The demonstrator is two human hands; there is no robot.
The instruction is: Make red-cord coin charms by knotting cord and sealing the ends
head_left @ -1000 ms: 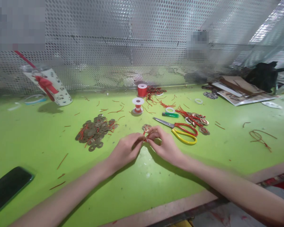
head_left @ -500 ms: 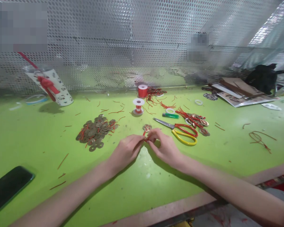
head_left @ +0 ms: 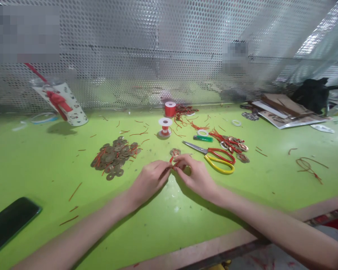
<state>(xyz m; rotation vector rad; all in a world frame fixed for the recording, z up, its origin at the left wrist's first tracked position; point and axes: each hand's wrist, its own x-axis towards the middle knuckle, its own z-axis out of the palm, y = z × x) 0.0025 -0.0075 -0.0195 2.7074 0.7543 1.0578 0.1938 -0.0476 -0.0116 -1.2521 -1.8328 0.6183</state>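
My left hand (head_left: 154, 176) and my right hand (head_left: 195, 174) meet at the middle of the green table, fingertips almost touching. Both pinch a short red cord (head_left: 171, 159) that runs up to a small cluster of bronze-coloured coins (head_left: 175, 152) lying flat just beyond the fingers. The cord's lower end is hidden between the fingertips. To the right of my right hand lie scissors (head_left: 219, 159) with one red and one yellow handle loop. A heap of coins with red cords (head_left: 114, 155) is spread out to the left of my left hand.
Behind the hands stand two red cord spools, a fuller one (head_left: 170, 109) and a nearly bare one (head_left: 165, 127). A green lighter (head_left: 203, 138) and corded coins (head_left: 233, 144) lie right of centre. A patterned tumbler (head_left: 62, 103) leans back left; a dark phone (head_left: 12, 223) lies front left.
The hands stay in nearly the same place, with only slight finger movement at the red cord. The other things lie as before.
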